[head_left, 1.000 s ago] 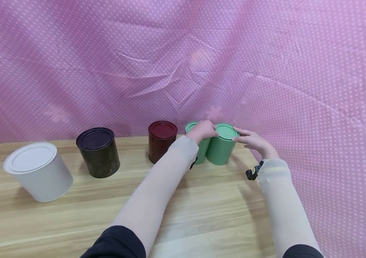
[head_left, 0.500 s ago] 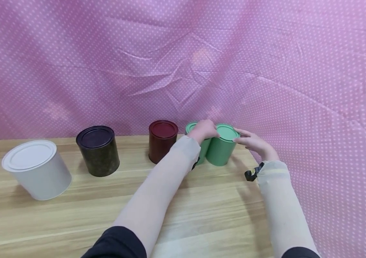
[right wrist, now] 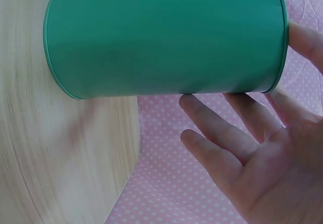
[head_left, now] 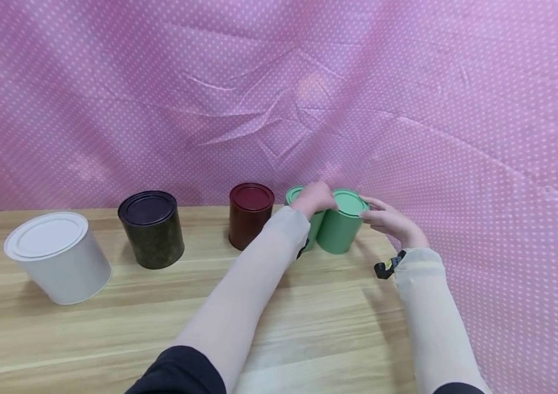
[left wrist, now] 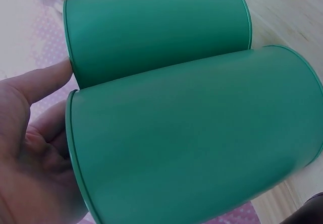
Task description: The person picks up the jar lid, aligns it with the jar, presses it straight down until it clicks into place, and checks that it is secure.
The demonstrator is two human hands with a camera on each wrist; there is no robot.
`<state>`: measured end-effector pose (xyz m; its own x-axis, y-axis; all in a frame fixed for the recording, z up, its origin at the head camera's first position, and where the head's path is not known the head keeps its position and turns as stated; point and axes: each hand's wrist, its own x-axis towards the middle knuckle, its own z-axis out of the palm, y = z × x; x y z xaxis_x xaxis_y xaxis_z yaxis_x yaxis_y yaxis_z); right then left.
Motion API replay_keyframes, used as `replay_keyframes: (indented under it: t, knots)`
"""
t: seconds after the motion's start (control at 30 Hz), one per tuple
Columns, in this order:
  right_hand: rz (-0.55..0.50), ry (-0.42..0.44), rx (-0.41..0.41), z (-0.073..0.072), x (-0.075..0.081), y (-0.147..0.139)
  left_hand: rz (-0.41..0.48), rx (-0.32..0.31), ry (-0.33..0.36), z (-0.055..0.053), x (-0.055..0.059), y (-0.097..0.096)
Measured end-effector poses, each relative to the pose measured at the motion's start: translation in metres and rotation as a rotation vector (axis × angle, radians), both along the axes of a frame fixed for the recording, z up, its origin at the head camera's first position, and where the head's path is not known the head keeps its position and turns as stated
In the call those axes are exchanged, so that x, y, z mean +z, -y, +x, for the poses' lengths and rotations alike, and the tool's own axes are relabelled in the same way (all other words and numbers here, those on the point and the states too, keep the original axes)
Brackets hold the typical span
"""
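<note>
Two green lidded cans stand side by side at the back right of the table. My left hand (head_left: 315,198) reaches over the lid of the left green can (head_left: 315,229). In the left wrist view its straight thumb touches the rim of the right green can (left wrist: 156,32), while the other fingers are partly hidden behind the nearer can's top. My right hand (head_left: 391,220) is at the right green can's outer side. Seen from the right wrist, its fingers are spread and mostly straight, some tips against the can's wall, with one digit (right wrist: 305,41) at the top rim.
Left of the green cans stands a dark red can (head_left: 249,219). Farther left are a blackish can (head_left: 156,241) and a larger white can (head_left: 72,273). Pink dotted cloth (head_left: 279,82) hangs behind and along the right of the wooden table (head_left: 126,323).
</note>
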<state>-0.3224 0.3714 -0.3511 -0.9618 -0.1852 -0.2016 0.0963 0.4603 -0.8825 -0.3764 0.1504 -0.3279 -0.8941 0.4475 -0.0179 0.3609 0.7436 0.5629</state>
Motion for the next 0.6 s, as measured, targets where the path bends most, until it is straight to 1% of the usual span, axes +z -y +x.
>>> replay_keyframes:
  t: [0.07,0.17,0.3,0.37,0.5,0.6]
  knots:
    - [-0.002,0.006,-0.005,0.0002,0.0003,0.0016,-0.001,0.014,0.002,0.0014,0.0014,0.001]
    - [0.003,0.005,0.01,-0.0004,0.0026,0.0028,-0.012,0.034,-0.003,0.0025,0.0048,0.0026]
    - [0.001,0.0,0.022,-0.0015,0.0057,0.0034,-0.044,0.019,-0.017,0.0023,0.0089,0.0042]
    - [-0.008,0.013,0.021,-0.002,0.0056,0.0041,-0.053,0.014,-0.024,0.0023,0.01,0.0049]
    - [-0.002,0.041,0.019,-0.0004,0.0045,0.0063,-0.078,-0.03,-0.029,0.0031,0.0099,0.0063]
    - [0.032,0.035,0.013,0.0015,0.0066,0.0074,-0.098,-0.081,-0.03,0.0023,0.0098,0.0061]
